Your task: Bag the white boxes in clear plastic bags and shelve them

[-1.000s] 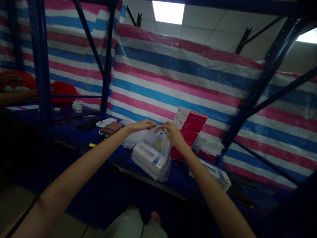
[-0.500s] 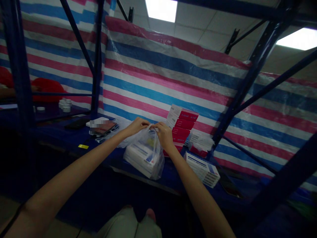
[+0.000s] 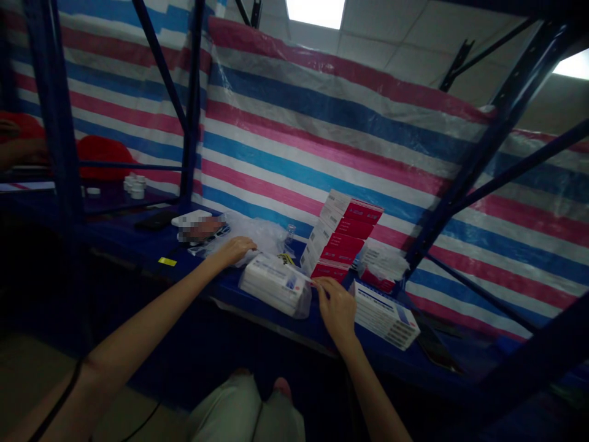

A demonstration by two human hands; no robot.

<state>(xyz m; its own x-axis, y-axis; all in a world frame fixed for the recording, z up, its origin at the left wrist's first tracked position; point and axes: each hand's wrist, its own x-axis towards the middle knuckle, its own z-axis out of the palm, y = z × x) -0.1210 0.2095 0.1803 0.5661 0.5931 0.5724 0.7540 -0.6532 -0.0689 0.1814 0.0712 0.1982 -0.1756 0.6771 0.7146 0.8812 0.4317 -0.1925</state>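
Note:
A clear plastic bag holds a bundle of white boxes on the blue shelf, close to its front edge. My left hand is closed at the far left end of the bag's mouth, fingertips pinched together. At the other end, my right hand pinches the opposite corner of the bag. The bag's upper edge is drawn out taut and low across the boxes between both hands. Just behind the right hand stands a tall stack of red and white boxes.
More white boxes lie to the right, beside a dark phone. Loose clear plastic and a yellow label are at left. Blue metal posts frame the shelf. Another person's hand shows at far left.
My hands have moved apart and down from above the boxes, where they held the bag's gathered top together. The bag's mouth is now stretched sideways, low over the boxes.

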